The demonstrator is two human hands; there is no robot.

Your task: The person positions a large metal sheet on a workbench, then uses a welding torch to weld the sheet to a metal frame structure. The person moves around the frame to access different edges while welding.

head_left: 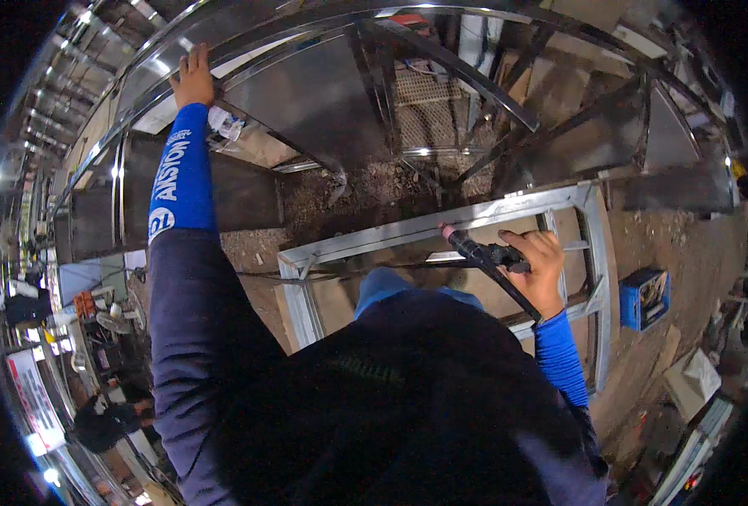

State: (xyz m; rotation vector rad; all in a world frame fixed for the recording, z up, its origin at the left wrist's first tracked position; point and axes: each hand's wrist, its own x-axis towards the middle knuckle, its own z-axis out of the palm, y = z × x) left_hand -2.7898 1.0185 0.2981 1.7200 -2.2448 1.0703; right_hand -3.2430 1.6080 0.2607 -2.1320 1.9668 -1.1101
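My right hand (536, 263) is wrapped around a black TIG welding torch (482, 253). The torch has a pink cup at its tip, which points up and left towards the near bar of a grey metal frame (509, 208). Whether the tip touches that bar cannot be made out. Far to the left, my stretched-out left hand (193, 78) grips a shiny metal tube (150, 99) of a large dark frame, fingers bent over it. A crumpled clear plastic piece (226, 124) lies beside its wrist.
Dark metal struts (467, 72) and panels (302, 97) of the large frame span the far side. A blue crate (645, 299) stands on the floor at right. Left of me, a person in dark clothes (108, 422) is near cluttered shelves.
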